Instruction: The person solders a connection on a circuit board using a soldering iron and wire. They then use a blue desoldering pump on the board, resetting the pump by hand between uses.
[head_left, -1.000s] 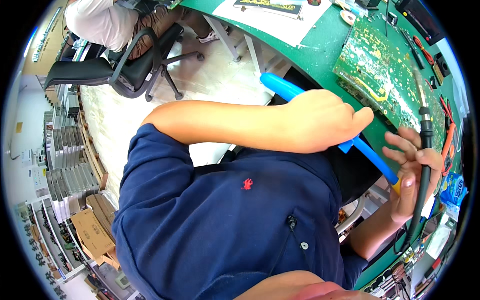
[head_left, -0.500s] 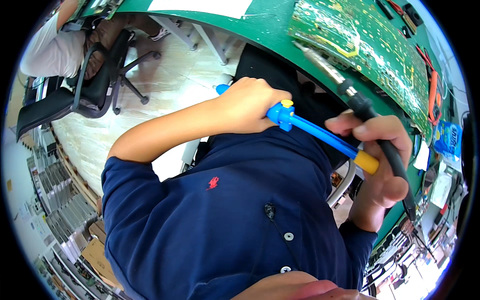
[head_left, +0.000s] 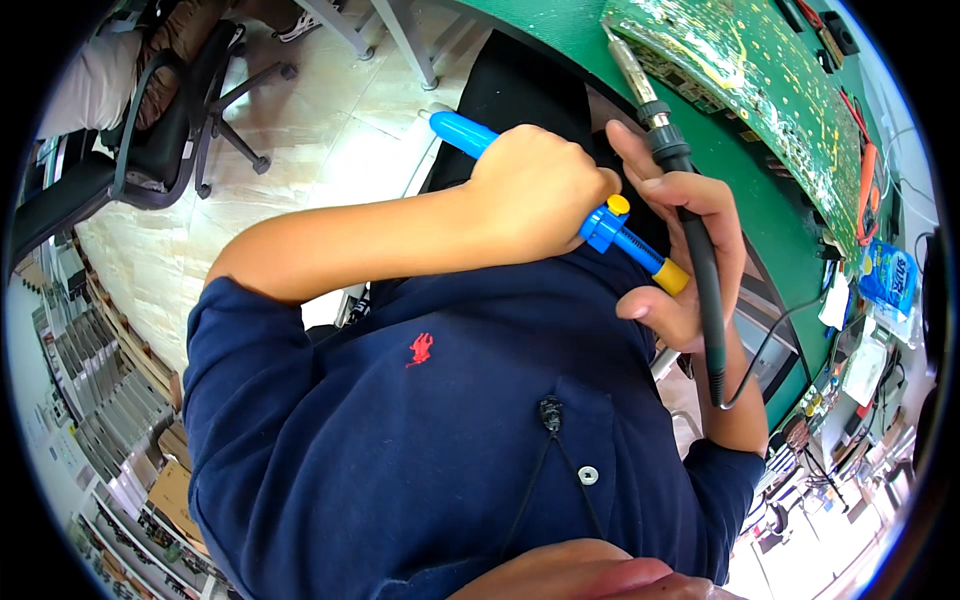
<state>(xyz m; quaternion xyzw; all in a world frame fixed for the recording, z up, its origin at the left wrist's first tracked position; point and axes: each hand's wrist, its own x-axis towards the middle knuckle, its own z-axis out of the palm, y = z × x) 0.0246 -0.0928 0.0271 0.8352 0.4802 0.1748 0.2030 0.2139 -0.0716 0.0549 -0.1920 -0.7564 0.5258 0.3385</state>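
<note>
My left hand (head_left: 535,195) is wrapped round the blue barrel of a desoldering pump (head_left: 462,133), its pale nozzle pointing up and left. At the other end, the yellow plunger cap (head_left: 671,277) meets the palm of my right hand (head_left: 728,225). Only a short length of plunger shows beyond the blue collar. A soldering iron (head_left: 704,270) with a black handle also lies in my right hand, between thumb side and fingers. Its metal tip points up, close to the near left corner of a large green circuit board (head_left: 770,100).
The board rests on a green-topped bench (head_left: 540,25). Red-handled tools (head_left: 868,185) and a blue packet (head_left: 888,278) lie to its right. The iron's cable (head_left: 765,345) loops at right. At upper left a person (head_left: 95,80) sits on a black office chair (head_left: 150,165).
The pump's plunger has gone in, with the yellow cap now much nearer the collar. My right hand and the iron have moved left and up, towards my left hand.
</note>
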